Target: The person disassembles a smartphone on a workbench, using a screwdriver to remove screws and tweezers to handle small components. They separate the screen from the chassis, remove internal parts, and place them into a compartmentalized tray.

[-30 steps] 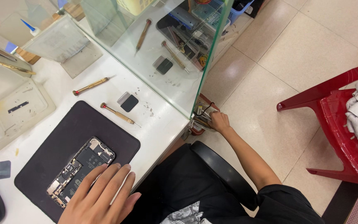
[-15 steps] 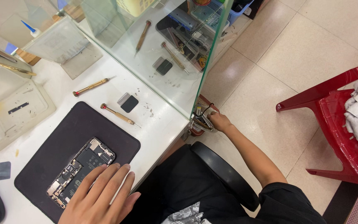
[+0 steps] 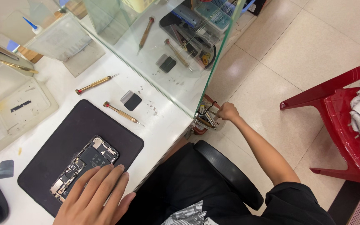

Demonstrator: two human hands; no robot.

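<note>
Left hand [image 3: 94,198] stays flat, fingers spread, on the opened phone [image 3: 84,166]. Right hand [image 3: 228,111] has closed on tools in the holder [image 3: 205,118]; exact pinch unclear.

Single head-worn view, looking steeply down from close above the white table [image 3: 163,125] edge, floor [image 3: 313,46] to the right.
</note>
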